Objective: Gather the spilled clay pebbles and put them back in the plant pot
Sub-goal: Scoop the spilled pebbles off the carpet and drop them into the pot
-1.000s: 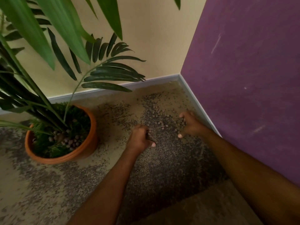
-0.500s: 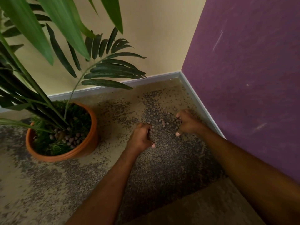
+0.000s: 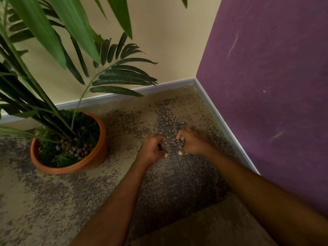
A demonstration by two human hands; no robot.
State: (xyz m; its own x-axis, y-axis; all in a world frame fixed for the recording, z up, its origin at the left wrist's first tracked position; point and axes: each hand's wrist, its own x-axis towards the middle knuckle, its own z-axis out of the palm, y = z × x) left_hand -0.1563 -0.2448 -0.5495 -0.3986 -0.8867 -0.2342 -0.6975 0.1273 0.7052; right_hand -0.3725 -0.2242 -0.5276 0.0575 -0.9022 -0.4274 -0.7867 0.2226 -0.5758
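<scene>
Brown clay pebbles (image 3: 170, 121) lie scattered on the speckled carpet near the room corner. My left hand (image 3: 153, 149) and my right hand (image 3: 190, 142) rest on the floor close together, fingers curled inward, cupping a small heap of pebbles (image 3: 171, 141) between them. The terracotta plant pot (image 3: 92, 158) stands to the left of my hands, with a palm growing in it and several pebbles (image 3: 79, 150) lying on its soil.
A purple wall (image 3: 266, 86) rises close on the right, a cream wall (image 3: 159, 41) behind, both with a grey skirting board (image 3: 221, 121). Long palm leaves (image 3: 117, 79) hang over the floor above the pot. A plain beige floor patch (image 3: 213, 226) lies near me.
Both hands have swept toward each other across the carpet, closing the gap and pushing the pebbles into a heap between them.
</scene>
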